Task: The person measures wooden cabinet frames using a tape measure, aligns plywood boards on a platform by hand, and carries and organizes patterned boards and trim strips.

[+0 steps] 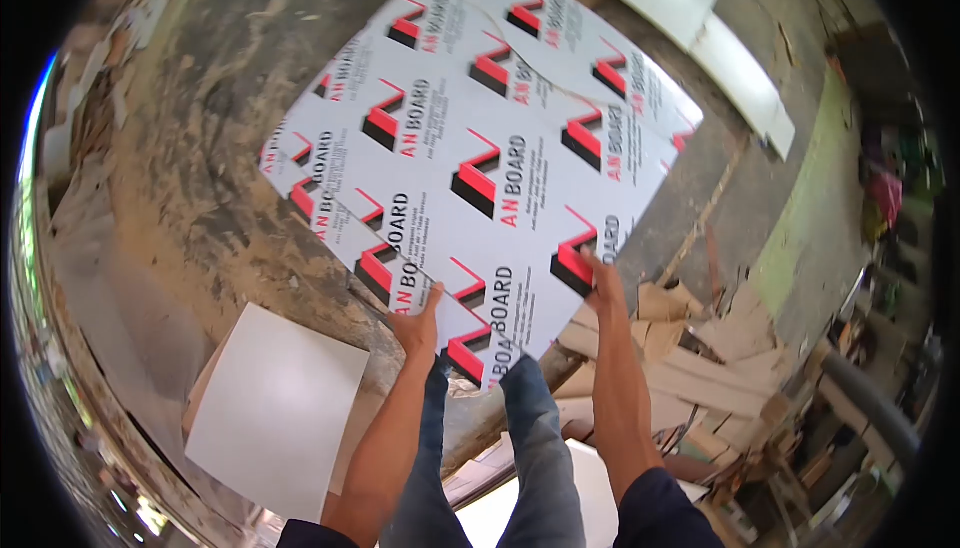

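Observation:
A large white board printed over with red and black "AN BOARD" logos stretches out in front of me, above the dusty floor. Thin curved lines cross its face. My left hand is closed on its near left edge, thumb on the printed face and the other fingers mostly hidden underneath. On the near right edge, my right hand grips the same board, its thumb over the top. The board's near corner hangs between my forearms, just above my legs.
A plain white panel lies at the lower left. Long white boards rest on the floor at the upper right. Cardboard and wood scraps are piled on the right, near a dark pipe. Brown dust covers much of the floor.

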Motion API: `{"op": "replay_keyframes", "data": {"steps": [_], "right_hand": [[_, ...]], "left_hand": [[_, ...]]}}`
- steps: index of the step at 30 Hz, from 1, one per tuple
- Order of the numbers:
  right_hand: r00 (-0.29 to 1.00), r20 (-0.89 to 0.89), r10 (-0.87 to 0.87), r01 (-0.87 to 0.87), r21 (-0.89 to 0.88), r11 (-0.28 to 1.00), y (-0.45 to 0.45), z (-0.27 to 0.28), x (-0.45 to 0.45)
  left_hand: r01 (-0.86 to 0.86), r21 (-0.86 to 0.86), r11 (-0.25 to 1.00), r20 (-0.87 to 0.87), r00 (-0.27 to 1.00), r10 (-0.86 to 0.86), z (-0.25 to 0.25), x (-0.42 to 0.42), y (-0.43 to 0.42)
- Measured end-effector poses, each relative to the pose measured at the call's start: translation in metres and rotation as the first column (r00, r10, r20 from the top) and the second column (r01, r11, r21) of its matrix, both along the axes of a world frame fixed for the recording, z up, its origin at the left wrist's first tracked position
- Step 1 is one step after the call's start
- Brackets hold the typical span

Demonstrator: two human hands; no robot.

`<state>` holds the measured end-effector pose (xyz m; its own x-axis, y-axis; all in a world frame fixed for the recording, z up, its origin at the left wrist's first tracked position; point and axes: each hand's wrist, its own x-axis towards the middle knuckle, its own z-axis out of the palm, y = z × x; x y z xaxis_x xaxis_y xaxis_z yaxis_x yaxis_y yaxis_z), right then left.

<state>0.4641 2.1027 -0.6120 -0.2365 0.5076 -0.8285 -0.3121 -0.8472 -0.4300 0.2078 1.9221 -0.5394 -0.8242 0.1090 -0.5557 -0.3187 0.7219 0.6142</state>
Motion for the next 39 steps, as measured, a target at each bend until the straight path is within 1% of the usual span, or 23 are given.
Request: {"op": "replay_keyframes", "data": {"steps": [2, 4, 6, 7, 9, 10, 12, 13, 16, 17, 20, 23, 25, 27, 29, 30, 31, 32, 35, 36, 37, 38, 39], "right_hand": [[0.999, -0.005, 0.052, -0.052, 0.054, 0.997, 0.001, 0.031, -0.001], [0.999, -0.005, 0.039, -0.039, 0.122, 0.992, -0.015, 0.066, 0.01], [0.998, -0.015, 0.06, -0.059, 0.076, 0.995, -0.044, 0.157, 0.064], [0.999, -0.039, 0.025, -0.021, 0.1, 0.995, -0.061, 0.226, 0.084], [0.995, -0.077, 0.061, -0.049, 0.141, 0.989, -0.101, 0.355, 0.102], [0.989, -0.126, 0.076, -0.052, 0.186, 0.981, -0.114, 0.392, 0.103], [0.968, -0.178, 0.175, -0.108, 0.334, 0.936, -0.122, 0.45, 0.102], [0.943, -0.196, 0.268, -0.161, 0.433, 0.887, -0.119, 0.474, 0.088], [0.946, -0.111, 0.304, -0.212, 0.498, 0.841, -0.158, 0.594, 0.048], [0.949, -0.083, 0.304, -0.222, 0.509, 0.832, -0.174, 0.626, 0.045], [0.923, -0.061, 0.38, -0.291, 0.538, 0.791, -0.221, 0.706, 0.034], [0.893, -0.075, 0.445, -0.328, 0.568, 0.754, -0.281, 0.771, 0.032], [0.867, -0.111, 0.486, -0.342, 0.577, 0.742, -0.316, 0.802, 0.04], [0.821, -0.167, 0.546, -0.362, 0.587, 0.724, -0.324, 0.821, 0.054], [0.736, -0.262, 0.624, -0.4, 0.574, 0.714, -0.292, 0.784, 0.071], [0.627, -0.34, 0.701, -0.455, 0.57, 0.684, -0.268, 0.748, 0.068], [0.612, -0.394, 0.686, -0.414, 0.579, 0.702, -0.256, 0.716, 0.07], [0.595, -0.446, 0.669, -0.372, 0.586, 0.72, -0.248, 0.695, 0.069], [0.413, -0.542, 0.732, -0.436, 0.588, 0.682, -0.173, 0.609, 0.06], [0.374, -0.549, 0.748, -0.492, 0.566, 0.661, -0.208, 0.616, 0.039], [0.335, -0.555, 0.762, -0.547, 0.544, 0.636, -0.244, 0.625, 0.017], [0.279, -0.582, 0.764, -0.664, 0.458, 0.591, -0.341, 0.668, -0.031], [0.248, -0.631, 0.735, -0.674, 0.433, 0.599, -0.444, 0.683, -0.08]], "left_hand": [[0.028, -0.093, 0.995, -0.231, 0.972, -0.049, 0.031, 0.003, 0.002], [0.053, -0.217, 0.975, -0.137, 0.987, -0.084, 0.047, 0.006, -0.022], [0.013, -0.212, 0.977, -0.151, 0.987, -0.046, 0.142, 0.063, -0.058], [0.041, -0.087, 0.995, -0.038, 0.998, -0.045, 0.194, 0.087, -0.083], [0.026, -0.087, 0.996, 0.059, 0.998, -0.021, 0.295, 0.118, -0.125], [-0.015, -0.223, 0.975, 0.069, 0.997, 0.032, 0.336, 0.121, -0.142], [-0.07, -0.112, 0.991, -0.015, 0.998, 0.068, 0.391, 0.133, -0.173], [-0.05, 0.044, 0.998, 0.03, 0.998, 0.048, 0.377, 0.135, -0.192], [-0.095, 0.13, 0.987, 0.03, 0.995, 0.092, 0.436, 0.154, -0.234], [-0.125, 0.088, 0.988, 0.114, 0.987, 0.115, 0.474, 0.157, -0.248], [-0.129, 0.334, 0.934, -0.053, 0.986, 0.155, 0.538, 0.175, -0.295], [-0.194, 0.333, 0.923, -0.011, 0.978, 0.209, 0.591, 0.177, -0.341], [-0.247, 0.337, 0.909, -0.031, 0.961, 0.273, 0.652, 0.181, -0.372], [-0.291, 0.34, 0.894, -0.069, 0.941, 0.333, 0.661, 0.196, -0.385], [-0.298, 0.322, 0.898, -0.12, 0.929, 0.351, 0.659, 0.212, -0.38], [-0.418, 0.285, 0.863, -0.206, 0.852, 0.481, 0.647, 0.217, -0.366], [-0.53, 0.242, 0.813, -0.296, 0.757, 0.582, 0.643, 0.223, -0.365], [-0.513, 0.227, 0.828, -0.308, 0.768, 0.561, 0.643, 0.227, -0.364], [-0.632, 0.308, 0.711, -0.396, 0.594, 0.7, 0.64, 0.253, -0.329], [-0.657, 0.289, 0.697, -0.451, 0.549, 0.704, 0.644, 0.252, -0.344], [-0.628, 0.405, 0.665, -0.442, 0.502, 0.744, 0.664, 0.236, -0.394], [-0.588, 0.516, 0.623, -0.421, 0.46, 0.782, 0.692, 0.208, -0.475], [-0.676, 0.442, 0.589, -0.458, 0.395, 0.797, 0.695, 0.17, -0.581]]}}
